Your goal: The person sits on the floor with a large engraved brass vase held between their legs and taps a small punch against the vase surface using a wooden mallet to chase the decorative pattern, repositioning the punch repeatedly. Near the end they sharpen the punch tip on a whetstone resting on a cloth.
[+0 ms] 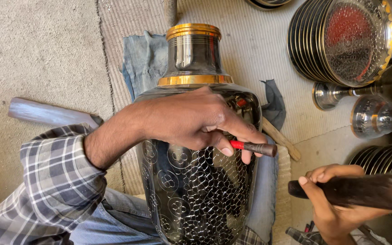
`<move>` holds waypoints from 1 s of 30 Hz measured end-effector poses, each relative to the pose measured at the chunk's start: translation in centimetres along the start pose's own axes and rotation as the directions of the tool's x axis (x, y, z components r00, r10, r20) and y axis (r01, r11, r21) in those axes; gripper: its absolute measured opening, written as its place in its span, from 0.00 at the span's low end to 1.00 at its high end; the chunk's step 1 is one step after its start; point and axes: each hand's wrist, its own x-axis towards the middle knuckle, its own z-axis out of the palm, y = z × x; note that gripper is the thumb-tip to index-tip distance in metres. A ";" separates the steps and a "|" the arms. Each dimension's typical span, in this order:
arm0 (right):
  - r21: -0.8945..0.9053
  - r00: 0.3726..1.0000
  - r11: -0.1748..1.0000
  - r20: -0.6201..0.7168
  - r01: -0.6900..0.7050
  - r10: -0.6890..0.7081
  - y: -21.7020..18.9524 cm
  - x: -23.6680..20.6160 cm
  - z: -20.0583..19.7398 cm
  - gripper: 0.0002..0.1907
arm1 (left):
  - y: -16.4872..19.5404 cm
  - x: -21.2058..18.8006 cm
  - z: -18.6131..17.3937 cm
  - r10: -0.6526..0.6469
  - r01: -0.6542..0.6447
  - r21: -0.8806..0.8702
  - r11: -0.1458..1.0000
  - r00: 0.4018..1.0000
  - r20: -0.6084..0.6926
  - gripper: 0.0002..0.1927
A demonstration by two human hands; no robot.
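A black engraved vase [196,181] is lying across the person's lap, neck pointing far, as the left hand [191,120] is clamping a red-handled chisel [252,147] against its right flank and the right hand [330,199] is gripping a dark mallet [364,190] just right of it.

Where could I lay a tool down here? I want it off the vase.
The bare floor left of the ribbed mat is free, as is the mat strip between the vase and the stacked plates. The right side, around the goblets and the right hand, is crowded.
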 end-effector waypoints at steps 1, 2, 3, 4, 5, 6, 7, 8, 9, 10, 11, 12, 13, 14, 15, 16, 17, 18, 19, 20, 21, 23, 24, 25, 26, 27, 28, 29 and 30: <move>-0.042 0.998 0.998 0.004 0.056 -0.056 -0.1 0.2 0.0 0.49 | 0.1 0.0 0.0 0.041 -0.041 0.008 0.999 0.999 -0.015 0.26; -0.192 0.993 0.975 0.045 0.113 -0.106 0.2 0.8 0.0 0.48 | 0.2 -0.1 -0.1 0.084 -0.084 0.017 0.996 0.996 -0.028 0.26; -0.335 0.984 0.926 0.095 0.174 -0.150 0.3 1.1 0.0 0.48 | 0.2 -0.2 -0.1 0.128 -0.127 0.026 0.992 0.991 -0.043 0.27; -0.355 0.967 0.902 0.159 0.245 -0.200 0.6 1.7 -0.1 0.48 | 0.2 -0.3 -0.1 0.097 -0.096 0.022 0.995 0.994 -0.044 0.27; -0.369 0.943 0.874 0.221 0.315 -0.247 0.8 2.0 -0.1 0.48 | 0.1 -0.5 0.0 0.066 -0.065 0.018 0.998 0.997 -0.044 0.28; -0.379 0.914 0.842 0.283 0.385 -0.291 1.0 2.4 -0.2 0.49 | -0.1 -0.6 0.1 0.036 -0.036 0.014 0.999 0.998 -0.042 0.28; -0.411 0.915 0.827 0.287 0.384 -0.283 1.0 2.6 -0.2 0.47 | -0.3 -0.7 0.2 0.068 -0.065 0.033 0.997 0.994 -0.083 0.28; -0.441 0.917 0.812 0.292 0.381 -0.272 1.1 2.7 -0.1 0.45 | -0.5 -0.9 0.4 0.097 -0.091 0.051 0.995 0.988 -0.124 0.27; -0.470 0.919 0.798 0.299 0.377 -0.258 1.1 2.7 -0.1 0.43 | -0.6 -1.2 0.7 0.125 -0.116 0.067 0.991 0.978 -0.165 0.26; -0.462 0.921 0.809 0.309 0.363 -0.236 1.0 2.5 0.1 0.44 | -0.7 -1.5 1.1 0.171 -0.155 0.086 0.984 0.956 -0.239 0.24; -0.459 0.925 0.818 0.312 0.347 -0.217 1.0 2.2 0.3 0.45 | -0.9 -1.8 1.4 0.224 -0.198 0.112 0.974 0.926 -0.303 0.22; -0.452 0.926 0.826 0.317 0.337 -0.205 1.2 1.9 0.5 0.45 | -1.1 -2.5 1.5 0.278 -0.240 0.146 0.960 0.888 -0.367 0.21; -0.320 0.949 0.907 0.239 0.275 -0.203 1.5 1.6 0.6 0.44 | -1.2 -3.5 1.7 0.185 -0.225 -0.018 0.974 0.841 -0.508 0.17; -0.171 0.969 0.963 0.165 0.209 -0.182 1.9 1.1 0.8 0.42 | -1.2 -5.0 2.1 0.062 -0.227 -0.189 0.955 0.780 -0.623 0.12; -0.011 0.985 0.989 0.091 0.150 -0.148 2.4 0.4 0.9 0.41 | -1.2 -6.7 2.9 -0.021 -0.139 -0.136 0.981 0.617 -0.786 0.14; -0.047 0.995 0.996 0.063 0.077 -0.074 3.2 -0.1 0.9 0.32 | -1.3 -8.4 3.8 -0.073 -0.041 -0.099 0.994 0.415 -0.907 0.16; -0.081 0.999 0.997 0.035 0.002 0.000 4.1 -0.7 0.7 0.24 | -1.5 -9.9 5.2 -0.125 -0.057 -0.145 0.988 0.266 -0.956 0.17; -0.112 0.997 0.991 0.007 -0.074 0.076 5.0 -1.5 0.5 0.17 | -1.9 -11.2 6.8 -0.179 -0.082 -0.189 0.979 0.112 -0.977 0.18; -0.005 0.986 0.987 0.016 -0.163 0.163 6.2 -2.2 0.3 0.22 | -2.3 -12.4 8.3 -0.204 -0.042 -0.206 0.978 0.040 -0.978 0.18; 0.098 0.967 0.962 0.037 -0.253 0.251 7.4 -3.0 0.0 0.27 | -2.7 -13.4 10.1 -0.228 -0.004 -0.228 0.974 -0.034 -0.973 0.19; 0.115 0.957 0.950 0.065 -0.289 0.283 8.6 -4.1 -0.1 0.23 | -3.0 -14.1 12.2 -0.255 0.001 -0.255 0.967 -0.072 -0.964 0.18; -0.016 0.938 0.942 0.096 -0.334 0.334 10.7 -6.6 -0.3 0.17 | -3.2 -15.0 16.1 -0.343 -0.009 -0.346 0.938 -0.144 -0.928 0.18; -0.166 0.928 0.926 0.102 -0.340 0.359 11.4 -8.1 -0.6 0.16 | -3.1 -15.2 18.0 -0.410 -0.025 -0.413 0.910 -0.183 -0.893 0.19; -0.172 0.911 0.912 0.118 -0.373 0.395 12.1 -9.9 -0.7 0.17 | -2.9 -15.3 19.9 -0.441 -0.001 -0.452 0.892 -0.219 -0.870 0.18; -0.176 0.894 0.898 0.130 -0.404 0.428 12.6 -11.6 -0.8 0.18 | -2.8 -15.2 21.1 -0.468 0.021 -0.488 0.873 -0.253 -0.847 0.17; -0.197 0.883 0.893 0.169 -0.406 0.438 12.9 -13.2 -1.1 0.18 | -2.7 -14.9 22.1 -0.448 -0.006 -0.461 0.887 -0.256 -0.857 0.15; -0.218 0.869 0.887 0.208 -0.407 0.450 13.1 -14.6 -1.4 0.19 | -2.6 -14.6 22.9 -0.429 -0.032 -0.436 0.899 -0.259 -0.866 0.13; -0.238 0.854 0.883 0.246 -0.405 0.459 13.2 -15.6 -1.6 0.19 | -2.5 -14.3 23.4 -0.407 -0.059 -0.407 0.912 -0.262 -0.875 0.10; -0.318 0.829 0.870 0.305 -0.376 0.470 13.2 -16.3 -2.0 0.21 | -2.3 -14.1 23.7 -0.415 -0.009 -0.430 0.903 -0.279 -0.866 0.10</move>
